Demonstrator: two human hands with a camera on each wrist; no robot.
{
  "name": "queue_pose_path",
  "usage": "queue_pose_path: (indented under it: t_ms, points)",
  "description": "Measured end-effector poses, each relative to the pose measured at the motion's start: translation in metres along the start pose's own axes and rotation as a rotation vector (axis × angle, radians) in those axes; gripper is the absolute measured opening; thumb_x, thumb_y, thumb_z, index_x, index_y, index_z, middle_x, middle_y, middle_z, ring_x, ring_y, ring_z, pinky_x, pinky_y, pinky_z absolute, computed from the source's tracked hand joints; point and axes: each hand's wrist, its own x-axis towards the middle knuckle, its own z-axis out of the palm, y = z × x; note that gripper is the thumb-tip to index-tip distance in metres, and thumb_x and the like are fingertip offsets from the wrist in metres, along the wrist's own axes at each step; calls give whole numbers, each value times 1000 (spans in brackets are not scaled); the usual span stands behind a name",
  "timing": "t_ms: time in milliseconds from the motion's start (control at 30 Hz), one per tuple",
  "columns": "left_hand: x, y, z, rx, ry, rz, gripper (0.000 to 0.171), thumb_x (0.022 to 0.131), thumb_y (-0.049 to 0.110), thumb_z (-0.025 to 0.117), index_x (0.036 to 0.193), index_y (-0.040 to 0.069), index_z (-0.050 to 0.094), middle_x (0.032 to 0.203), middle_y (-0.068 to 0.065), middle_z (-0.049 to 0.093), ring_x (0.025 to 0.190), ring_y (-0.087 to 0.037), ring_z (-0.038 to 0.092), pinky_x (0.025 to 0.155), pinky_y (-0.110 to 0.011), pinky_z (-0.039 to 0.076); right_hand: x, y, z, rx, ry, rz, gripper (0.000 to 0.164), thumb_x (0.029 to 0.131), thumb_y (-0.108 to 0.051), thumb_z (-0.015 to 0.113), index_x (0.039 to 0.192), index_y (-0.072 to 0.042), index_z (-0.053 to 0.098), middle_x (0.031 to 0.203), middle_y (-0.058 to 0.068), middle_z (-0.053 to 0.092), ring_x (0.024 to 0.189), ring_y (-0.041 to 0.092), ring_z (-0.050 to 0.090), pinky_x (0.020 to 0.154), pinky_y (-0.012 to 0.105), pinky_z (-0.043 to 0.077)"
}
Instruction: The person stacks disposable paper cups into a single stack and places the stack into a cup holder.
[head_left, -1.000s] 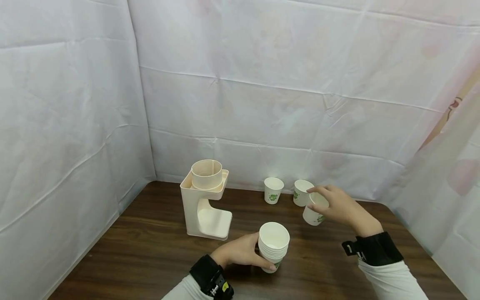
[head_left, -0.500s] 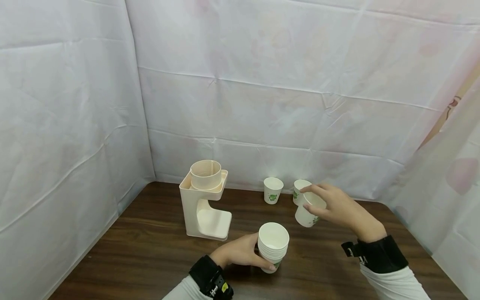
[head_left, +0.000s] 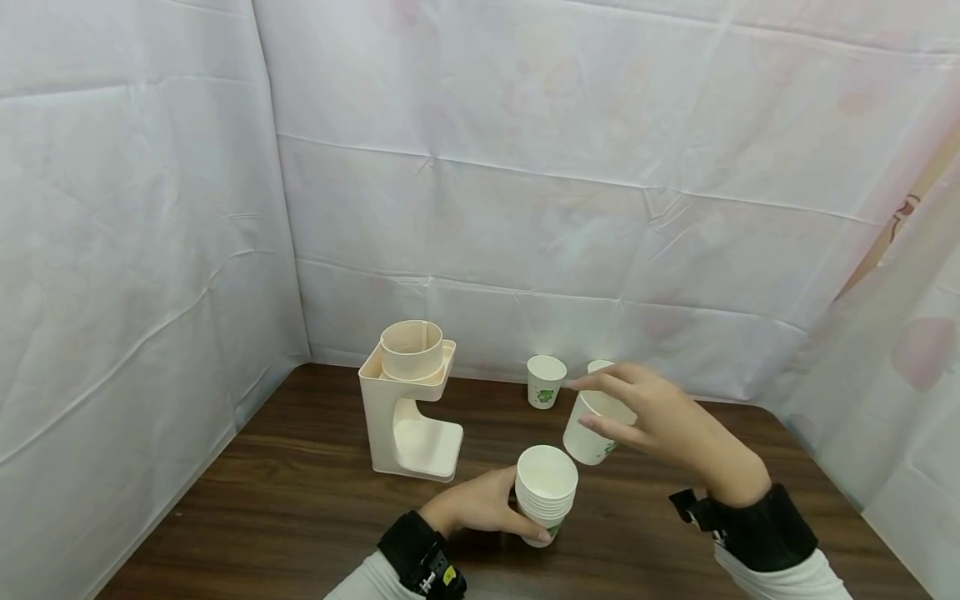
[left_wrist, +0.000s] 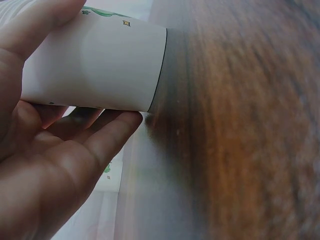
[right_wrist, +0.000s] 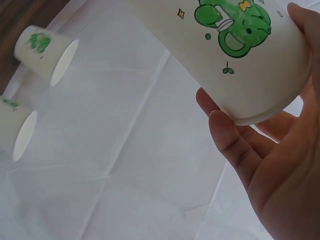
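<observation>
In the head view my left hand (head_left: 480,504) holds a nested stack of white paper cups (head_left: 547,479) upright near the front of the table. The left wrist view shows its thumb and fingers round the lowest cup (left_wrist: 100,65), whose base is close over the wood. Off to the right, my right hand (head_left: 660,417) grips a single paper cup (head_left: 588,437) by its rim, tilted a little and behind the stack. A green cartoon print (right_wrist: 240,27) marks this cup in the right wrist view. Its fingers curl at the rim; part of the thumb is cut off there.
Two more paper cups stand at the back: one in full view (head_left: 543,387), the other (head_left: 600,365) mostly hidden behind my right hand. Left of the stack stands a cream plastic stand (head_left: 386,425) with a round open tube (head_left: 412,362) on top. White cloth (head_left: 480,208) walls the table.
My right hand has carried its cup left and nearer to the stack, moving in front of a back cup. The left hand and its stack have stayed in place.
</observation>
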Motion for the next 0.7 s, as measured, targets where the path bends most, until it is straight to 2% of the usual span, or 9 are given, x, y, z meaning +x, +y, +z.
queue_pose_path:
  t_ms: [200,400,700]
  points:
    - [0,0,0,-27,-26,17,64,74,30,79,128,31,44,117,12,59,107,-7,52,96,-34,40,7,-18,1,15,8,-92,43,84,-41,67,124,-34,55,115,-10,56,106,7,48,75,32,53]
    - [0,1,0,-10,-28,28,63,74,31,79,127,31,44,115,12,59,106,-6,52,96,-33,40,11,-29,6,34,-21,-109,40,85,-43,65,123,-33,56,119,-4,56,107,12,49,77,36,53]
    - [0,2,-1,20,-36,33,61,76,33,77,127,31,43,116,12,58,107,-6,51,96,-34,40,14,-41,17,55,-35,-163,38,86,-41,65,122,-32,56,119,-6,54,109,11,48,81,38,52]
